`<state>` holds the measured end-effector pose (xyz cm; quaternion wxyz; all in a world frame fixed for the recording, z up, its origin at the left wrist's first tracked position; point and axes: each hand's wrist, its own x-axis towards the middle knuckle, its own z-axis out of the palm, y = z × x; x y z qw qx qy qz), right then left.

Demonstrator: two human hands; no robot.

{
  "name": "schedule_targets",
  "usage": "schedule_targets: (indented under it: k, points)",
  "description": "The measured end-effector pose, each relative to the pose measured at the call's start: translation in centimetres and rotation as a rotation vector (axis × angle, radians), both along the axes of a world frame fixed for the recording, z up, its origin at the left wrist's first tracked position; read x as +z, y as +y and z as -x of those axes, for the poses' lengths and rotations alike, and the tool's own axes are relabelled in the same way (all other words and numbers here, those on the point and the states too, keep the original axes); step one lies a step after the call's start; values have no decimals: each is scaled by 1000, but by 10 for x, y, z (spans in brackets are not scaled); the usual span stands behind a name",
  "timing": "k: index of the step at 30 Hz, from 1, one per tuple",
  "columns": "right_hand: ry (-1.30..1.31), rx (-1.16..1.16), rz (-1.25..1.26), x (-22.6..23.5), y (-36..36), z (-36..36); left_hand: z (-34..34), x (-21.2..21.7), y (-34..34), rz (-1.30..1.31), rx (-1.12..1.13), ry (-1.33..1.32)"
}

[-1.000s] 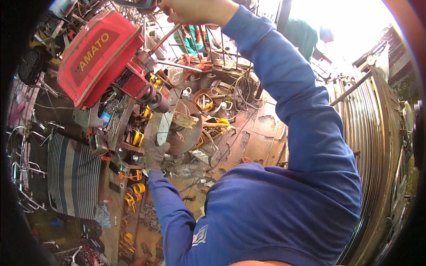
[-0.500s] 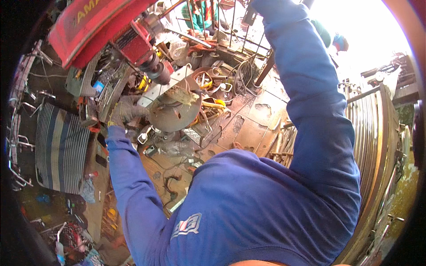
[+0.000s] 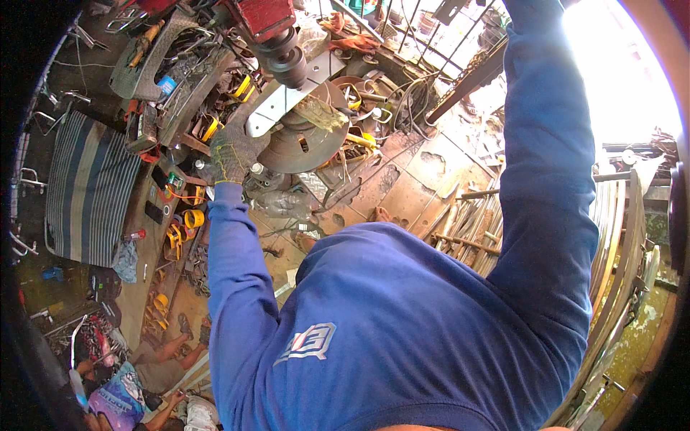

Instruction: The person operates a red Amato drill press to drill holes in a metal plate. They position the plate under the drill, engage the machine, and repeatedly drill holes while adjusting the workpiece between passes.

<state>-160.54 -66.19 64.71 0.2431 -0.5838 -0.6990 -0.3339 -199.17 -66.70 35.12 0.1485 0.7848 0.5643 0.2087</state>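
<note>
My left hand (image 3: pixel 233 154), in a grey knit glove, grips the near end of a flat pale metal plate (image 3: pixel 280 104). The plate lies on the round rusty table (image 3: pixel 305 144) of a drill press. The dark chuck (image 3: pixel 287 61) hangs from the red machine head (image 3: pixel 262 18), just above the plate. My right arm, in a blue sleeve (image 3: pixel 546 144), reaches up past the top edge, and its hand is out of sight.
A cluttered bench (image 3: pixel 180 93) with tools and yellow parts stands left of the press. A striped cloth (image 3: pixel 90 187) lies at far left. Long metal rods (image 3: pixel 618 237) are stacked on the right. Another person (image 3: pixel 122 402) sits at lower left. A plastic bottle (image 3: pixel 284 205) lies below the table.
The view has swung down, so the red machine head slid to the top edge. My right hand has gone out of the frame. My left hand stays on the plate.
</note>
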Motion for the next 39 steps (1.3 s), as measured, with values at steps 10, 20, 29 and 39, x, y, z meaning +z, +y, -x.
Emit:
schedule_targets:
  k: [10,20,29,39]
  points:
    - [-62,123,-143,-16,20,-20,24,-35,39,353,-264,-550]
    - [76,-7,80,-2,5,-8,24,58,60,388,-235,60]
    - [-36,108,-65,-4,14,-13,8,63,39,266,-142,246]
    - [17,193,-192,-11,6,5,-5,6,-10,-37,30,33]
